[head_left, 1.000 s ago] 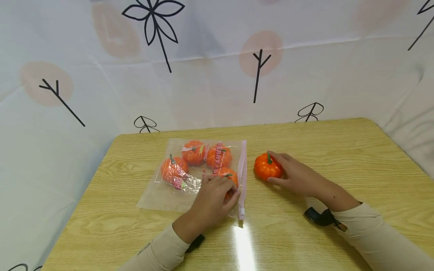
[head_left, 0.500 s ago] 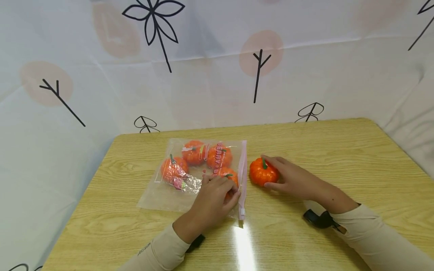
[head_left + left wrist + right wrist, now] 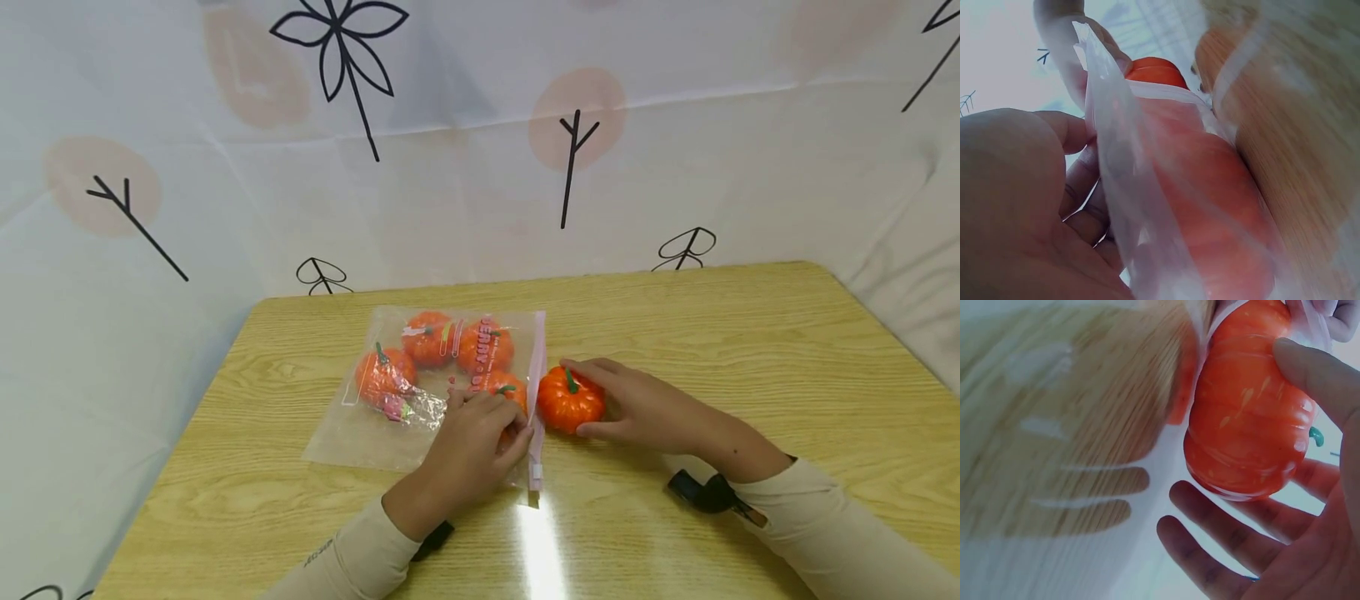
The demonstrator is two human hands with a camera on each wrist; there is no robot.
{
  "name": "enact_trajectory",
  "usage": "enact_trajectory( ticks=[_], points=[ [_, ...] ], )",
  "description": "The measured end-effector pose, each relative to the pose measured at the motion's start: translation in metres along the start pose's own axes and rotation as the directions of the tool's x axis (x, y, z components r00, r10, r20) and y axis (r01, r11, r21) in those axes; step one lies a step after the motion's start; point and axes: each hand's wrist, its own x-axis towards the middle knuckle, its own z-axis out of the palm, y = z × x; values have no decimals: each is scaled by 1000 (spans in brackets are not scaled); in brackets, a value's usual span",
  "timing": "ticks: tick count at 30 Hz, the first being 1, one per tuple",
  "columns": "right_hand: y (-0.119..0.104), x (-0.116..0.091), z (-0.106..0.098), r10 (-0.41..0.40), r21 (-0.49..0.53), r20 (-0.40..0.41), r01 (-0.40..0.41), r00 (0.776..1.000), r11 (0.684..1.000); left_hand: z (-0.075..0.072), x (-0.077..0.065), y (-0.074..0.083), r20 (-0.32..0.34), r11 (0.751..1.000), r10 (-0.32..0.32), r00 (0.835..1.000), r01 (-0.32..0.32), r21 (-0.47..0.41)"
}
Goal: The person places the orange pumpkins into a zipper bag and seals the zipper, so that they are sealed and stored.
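Note:
A clear plastic zip bag point(image 3: 337, 437) with a pink zip edge lies flat on the table, several small orange toy pumpkins point(image 3: 386, 375) inside it. My left hand point(image 3: 472, 442) pinches the upper layer near the bag's mouth; in the left wrist view the film point(image 3: 1113, 125) is lifted between thumb and fingers. Another orange pumpkin point(image 3: 570, 402) with a green stem sits at the mouth, gripped by my right hand point(image 3: 648, 408). In the right wrist view, thumb and fingers stand around this pumpkin point(image 3: 1247, 412), whose far end reaches the bag's film.
The wooden table point(image 3: 750, 333) carries the bag on its left half. Behind it hangs a white cloth point(image 3: 465, 200) with plant drawings. A black wrist device point(image 3: 705, 492) sits under the right wrist, and light glares off the table's front.
My right hand has slid the loose pumpkin left and slightly nearer to me, up against the bag's zip edge. The left hand and the bag have stayed almost still.

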Motion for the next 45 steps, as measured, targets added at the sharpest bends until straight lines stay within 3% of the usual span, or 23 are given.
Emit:
enact_trajectory(
  ticks=[21,37,45],
  points=[
    [-8,0,8,-55,8,-37,56,998,998,-1,-1,2,-11,999,26,1000,-26,-23],
    [-17,-2,17,-76,56,-30,78,997,995,-2,-2,5,-69,993,82,994,-87,-79],
    [-21,-1,20,-73,81,-28,75,997,994,-2,-2,7,-51,988,112,992,-117,-104]
  ],
)
